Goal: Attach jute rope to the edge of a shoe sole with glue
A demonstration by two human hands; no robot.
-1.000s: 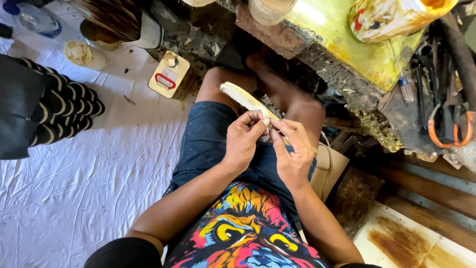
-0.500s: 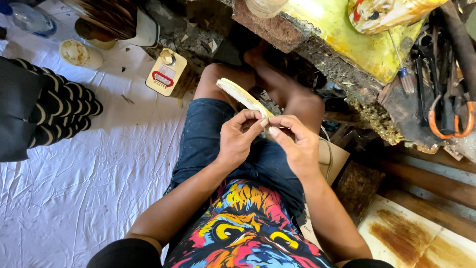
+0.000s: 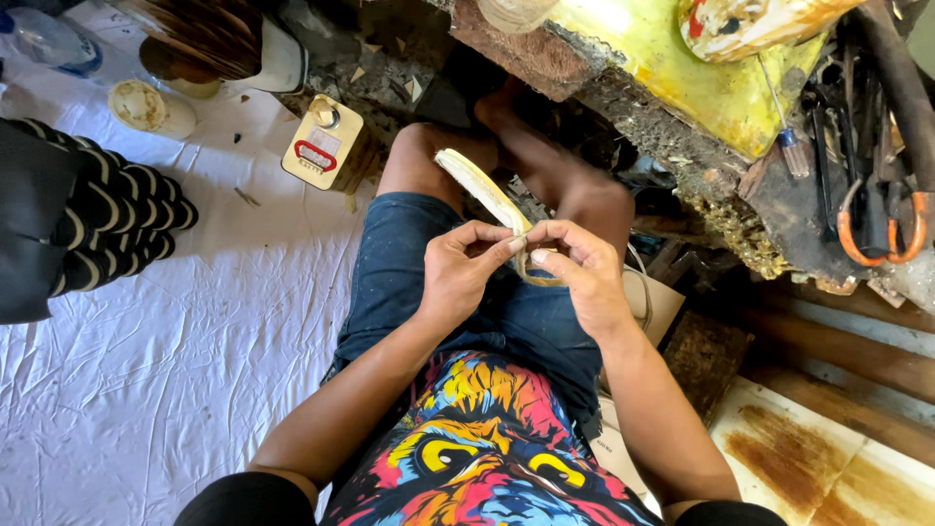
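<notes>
The person sits on the floor, knees bent, both hands raised over the lap of dark blue denim shorts (image 3: 409, 273).

Left hand (image 3: 458, 273): grip closed on the near end of a pale, curved, flat wooden strip (image 3: 482, 190), thumb and forefinger pinched on it. The strip runs up and to the left from the hands, its far end free above the left knee.

Right hand (image 3: 579, 278): grip closed, fingertips meeting those of the left hand at the near end of the strip. Whether it holds a small tool against the wood cannot be told; a thin curl shows just beneath the fingers.

Surroundings: a white wrinkled sheet (image 3: 175, 370) covers the floor to the left. On it, far left of the knee, stands a cream rectangular tin can with a red label (image 3: 323, 144); farther left lie a round cream lid (image 3: 141, 105) and a black-and-white striped cloth bundle (image 3: 93, 229). To the far right a rough table with a yellow-stained top (image 3: 682, 88) carries a screwdriver with a blue handle (image 3: 787, 141). Orange-handled pliers (image 3: 877, 224) lie at the right edge among dark tools.
</notes>
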